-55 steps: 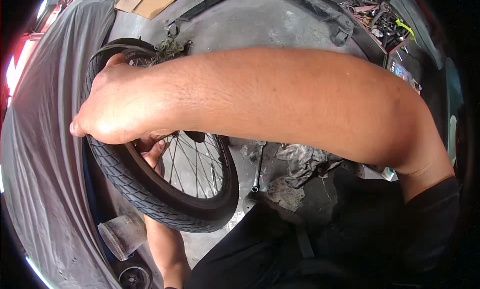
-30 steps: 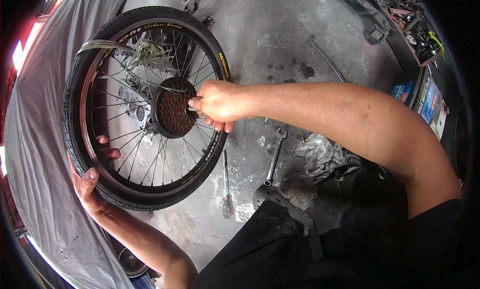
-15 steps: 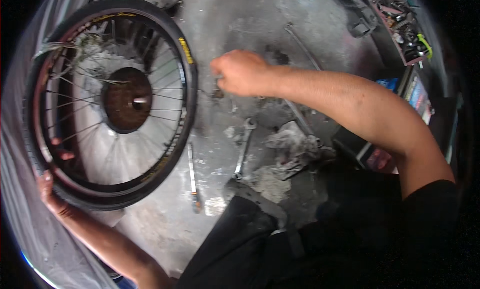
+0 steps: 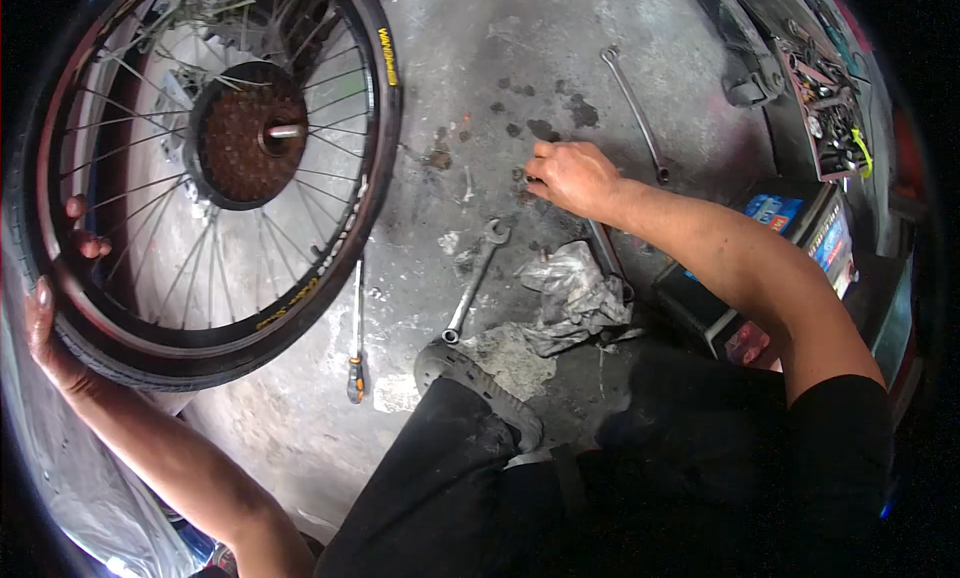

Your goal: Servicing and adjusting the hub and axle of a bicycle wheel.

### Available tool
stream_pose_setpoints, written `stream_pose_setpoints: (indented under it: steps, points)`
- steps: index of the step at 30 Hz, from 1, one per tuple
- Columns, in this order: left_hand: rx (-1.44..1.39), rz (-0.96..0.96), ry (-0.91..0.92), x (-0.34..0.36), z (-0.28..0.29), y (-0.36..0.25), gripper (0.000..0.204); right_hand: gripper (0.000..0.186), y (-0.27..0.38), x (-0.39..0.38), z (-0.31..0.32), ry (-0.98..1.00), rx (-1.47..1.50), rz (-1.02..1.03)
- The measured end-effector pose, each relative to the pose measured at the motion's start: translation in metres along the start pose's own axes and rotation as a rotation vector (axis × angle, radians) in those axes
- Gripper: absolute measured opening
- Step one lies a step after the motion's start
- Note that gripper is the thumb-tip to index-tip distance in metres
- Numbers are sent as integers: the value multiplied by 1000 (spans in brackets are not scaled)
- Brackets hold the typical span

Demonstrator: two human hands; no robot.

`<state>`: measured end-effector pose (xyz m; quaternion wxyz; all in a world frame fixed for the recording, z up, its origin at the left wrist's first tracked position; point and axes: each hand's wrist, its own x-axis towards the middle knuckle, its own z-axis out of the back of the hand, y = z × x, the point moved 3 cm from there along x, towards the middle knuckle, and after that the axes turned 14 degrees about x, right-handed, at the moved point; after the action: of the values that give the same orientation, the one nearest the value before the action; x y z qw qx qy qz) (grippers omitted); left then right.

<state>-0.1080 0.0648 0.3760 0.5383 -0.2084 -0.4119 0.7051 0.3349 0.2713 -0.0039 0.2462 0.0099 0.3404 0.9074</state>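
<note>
- Wheel (image 4: 222, 193), left of and beyond the screwdriver (image 4: 357, 348): tyre (image 4: 190, 370) and sprockets (image 4: 245, 138) fitted, axle (image 4: 287, 132) tip bare; work looks partway, the remainder unclear.
- Sprocket side faces upward, axle pointing right; round, no other long axis.
- Left hand (image 4: 48, 343) wraps the tyre.
- Right hand (image 4: 580, 176), beyond and right of the screwdriver, curls inward; contents, cannot tell.

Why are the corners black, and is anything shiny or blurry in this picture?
Head view: the round fisheye image leaves black corners; head view: the metal axle of the wheel catches a highlight; head view: the screwdriver looks fairly crisp, but what the right hand touches is hard to tell.
</note>
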Motion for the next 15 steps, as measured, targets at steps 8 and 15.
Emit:
stream_pose_setpoints:
  steps: [8,15]
  points:
    - [-108,6,58,-9,-27,-1,88,35,2,-17,19,103,-5,-114]
    - [-11,102,5,-22,15,18,81,32,-3,-7,31,-38,60,-50]
